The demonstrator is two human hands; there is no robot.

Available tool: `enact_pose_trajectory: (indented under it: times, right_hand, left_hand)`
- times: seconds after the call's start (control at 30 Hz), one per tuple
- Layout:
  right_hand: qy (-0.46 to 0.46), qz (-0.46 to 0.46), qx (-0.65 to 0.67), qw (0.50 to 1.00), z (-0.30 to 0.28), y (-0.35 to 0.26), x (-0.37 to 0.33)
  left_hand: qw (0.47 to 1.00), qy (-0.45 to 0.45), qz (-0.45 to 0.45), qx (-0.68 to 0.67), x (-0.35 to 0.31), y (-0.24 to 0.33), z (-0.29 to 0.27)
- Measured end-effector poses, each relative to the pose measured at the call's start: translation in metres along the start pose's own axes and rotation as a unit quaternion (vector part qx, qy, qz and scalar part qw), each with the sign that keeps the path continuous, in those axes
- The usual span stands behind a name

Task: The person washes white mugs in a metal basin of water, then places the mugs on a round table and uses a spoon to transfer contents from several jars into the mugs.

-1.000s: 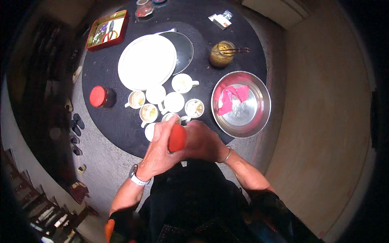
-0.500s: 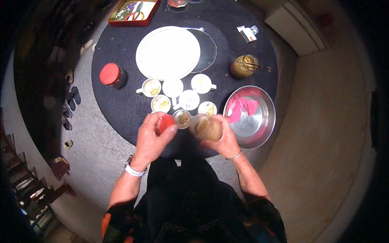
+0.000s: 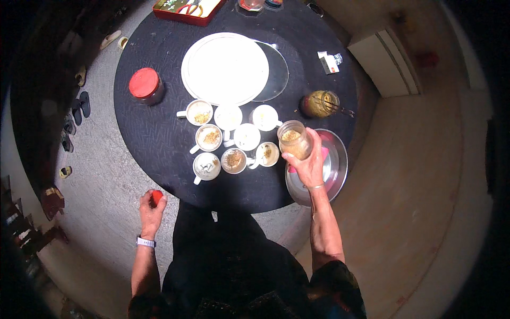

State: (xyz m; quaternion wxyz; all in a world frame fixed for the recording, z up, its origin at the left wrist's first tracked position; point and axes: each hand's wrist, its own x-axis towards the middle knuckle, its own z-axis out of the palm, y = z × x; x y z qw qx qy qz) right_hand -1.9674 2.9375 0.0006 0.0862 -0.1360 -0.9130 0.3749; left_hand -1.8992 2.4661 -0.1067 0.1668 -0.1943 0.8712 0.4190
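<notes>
A home living area, with a round table laid for serving drinks.

A round black table (image 3: 154, 143) fills the centre, carrying a cluster of small white cups (image 3: 234, 138), a large white plate (image 3: 224, 68) at 12 o'clock and a steel bowl (image 3: 336, 170) at 3 o'clock. Shoes and sandals (image 3: 79, 103) line the grey floor (image 3: 101, 186) at 9 o'clock, with a pale cabinet (image 3: 385, 61) at 2 o'clock and a red tray holding scissors (image 3: 186, 8) at 12 o'clock.
</notes>
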Motion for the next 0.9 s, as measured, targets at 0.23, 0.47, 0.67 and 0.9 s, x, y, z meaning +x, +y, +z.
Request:
enact_pose_trajectory:
  times: [0.23, 0.47, 0.67, 0.9]
  right_hand:
    - [-0.01, 0.02, -0.016, 1.0, 0.022, 0.041, 0.006]
    - [-0.011, 0.008, -0.017, 1.0, 0.025, 0.03, 0.02]
    - [-0.011, -0.004, -0.012, 1.0, 0.031, 0.043, 0.022]
    - [-0.028, 0.027, -0.059, 0.997, 0.033, 0.035, 0.028]
  left_hand:
    - [0.988, 0.027, -0.14, -0.056, -0.01, -0.05, -0.016]
    - [0.987, 0.013, -0.148, -0.063, -0.003, -0.067, -0.018]
    - [0.994, 0.037, -0.088, -0.06, 0.007, -0.083, -0.011]
    - [0.993, 0.029, -0.096, -0.066, 0.011, -0.088, -0.009]
